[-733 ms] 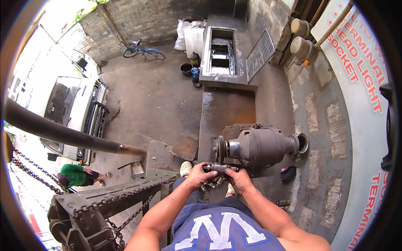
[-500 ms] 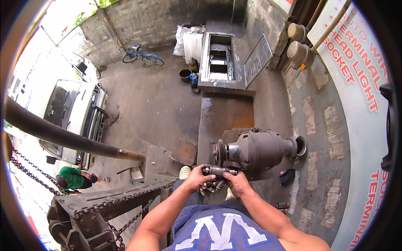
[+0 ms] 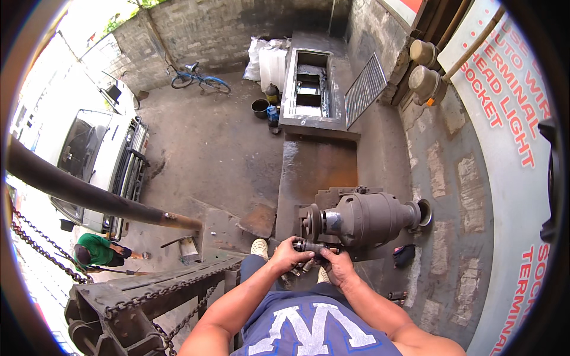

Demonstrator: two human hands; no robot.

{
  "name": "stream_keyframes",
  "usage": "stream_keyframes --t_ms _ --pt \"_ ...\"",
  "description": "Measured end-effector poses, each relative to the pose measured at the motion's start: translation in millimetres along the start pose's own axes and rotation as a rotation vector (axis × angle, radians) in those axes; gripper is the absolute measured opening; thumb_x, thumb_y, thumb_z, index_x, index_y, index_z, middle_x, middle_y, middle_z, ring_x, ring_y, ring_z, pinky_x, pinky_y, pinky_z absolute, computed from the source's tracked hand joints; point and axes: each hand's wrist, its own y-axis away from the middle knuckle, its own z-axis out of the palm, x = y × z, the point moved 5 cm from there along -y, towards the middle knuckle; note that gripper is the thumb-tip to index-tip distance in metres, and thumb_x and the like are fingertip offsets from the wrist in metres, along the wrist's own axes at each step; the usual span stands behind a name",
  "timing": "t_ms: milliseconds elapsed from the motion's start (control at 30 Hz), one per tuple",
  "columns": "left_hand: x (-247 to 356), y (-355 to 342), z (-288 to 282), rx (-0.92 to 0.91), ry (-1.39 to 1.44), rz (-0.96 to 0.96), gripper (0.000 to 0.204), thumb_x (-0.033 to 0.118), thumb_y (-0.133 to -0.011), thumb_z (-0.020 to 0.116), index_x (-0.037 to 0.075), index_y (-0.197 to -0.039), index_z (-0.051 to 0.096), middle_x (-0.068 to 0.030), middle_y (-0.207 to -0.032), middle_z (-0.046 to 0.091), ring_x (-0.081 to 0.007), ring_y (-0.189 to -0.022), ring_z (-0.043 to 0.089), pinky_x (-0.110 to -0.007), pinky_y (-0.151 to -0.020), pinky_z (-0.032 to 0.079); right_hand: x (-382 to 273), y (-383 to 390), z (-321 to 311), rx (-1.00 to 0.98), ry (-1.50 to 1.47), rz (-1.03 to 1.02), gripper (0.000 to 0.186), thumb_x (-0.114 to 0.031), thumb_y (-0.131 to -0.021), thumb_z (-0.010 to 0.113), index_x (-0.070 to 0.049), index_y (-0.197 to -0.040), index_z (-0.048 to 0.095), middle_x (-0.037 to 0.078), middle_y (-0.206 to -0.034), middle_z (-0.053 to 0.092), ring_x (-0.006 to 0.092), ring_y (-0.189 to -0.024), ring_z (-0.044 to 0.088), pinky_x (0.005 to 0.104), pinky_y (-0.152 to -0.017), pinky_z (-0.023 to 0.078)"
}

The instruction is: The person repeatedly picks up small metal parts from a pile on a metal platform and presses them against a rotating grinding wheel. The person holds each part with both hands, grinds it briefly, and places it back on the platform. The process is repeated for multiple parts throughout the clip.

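Head view | 2 hands (image 3: 287, 256) grasping 1 metal cylinder (image 3: 309, 245) | 1 grey machine (image 3: 369, 221) | 1 bicycle (image 3: 200, 79)

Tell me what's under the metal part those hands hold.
Past the metal part, small pieces show between the left hand and right hand; whatever lies directly beneath is covered.

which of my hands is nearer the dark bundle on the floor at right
Right. The right hand, at the metal part, is left of the dark bundle, not touching it; the left hand, holding the part, is farther left.
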Motion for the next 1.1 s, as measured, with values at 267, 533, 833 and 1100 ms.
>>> stream_keyframes --t_ms 267,533,833,1100 --pt "3 -2 -4 -0.015 -0.031 -0.045 0.065 0.033 -0.081 0.098 -0.009 -0.123 0.07 -0.0139 -0.099 0.079 -0.0156 -0.085 0.073 -0.032 -0.077 0.059 0 1 -3 0.06 -0.05 0.046 0.022 -0.014 -0.105 0.07 0.002 -0.12 0.072 0.012 -0.108 0.078 0.0225 -0.088 0.077 0.0332 -0.074 0.065" --pt "15 1 -3 0.016 -0.022 -0.112 0.059 0.035 -0.081 0.097 -0.008 -0.115 0.074 -0.0096 -0.084 0.077 -0.0129 -0.065 0.068 -0.032 -0.059 0.054 0 3 -4 0.046 -0.05 0.091 0.024 -0.021 -0.106 0.071 0.0 -0.118 0.074 0.012 -0.107 0.079 0.0217 -0.086 0.077 0.0309 -0.071 0.065" --pt "25 7 2 -0.038 0.003 -0.136 0.059 0.043 -0.085 0.095 -0.008 -0.109 0.077 -0.0099 -0.092 0.079 -0.0138 -0.077 0.072 -0.032 -0.072 0.058 -6 7 -3 0.069 -0.021 0.094 0.027 -0.03 -0.105 0.074 -0.005 -0.113 0.076 0.008 -0.105 0.08 0.0201 -0.085 0.076 0.0316 -0.068 0.062" --pt "15 4 -2 0.014 -0.078 -0.113 0.06 0.038 -0.082 0.097 -0.006 -0.117 0.075 -0.0104 -0.088 0.077 -0.015 -0.076 0.07 -0.033 -0.071 0.057 -4 5 -6 0.122 -0.017 0.08 0.023 -0.022 -0.106 0.072 -0.003 -0.119 0.073 0.009 -0.106 0.077 0.0225 -0.09 0.076 0.038 -0.075 0.064"
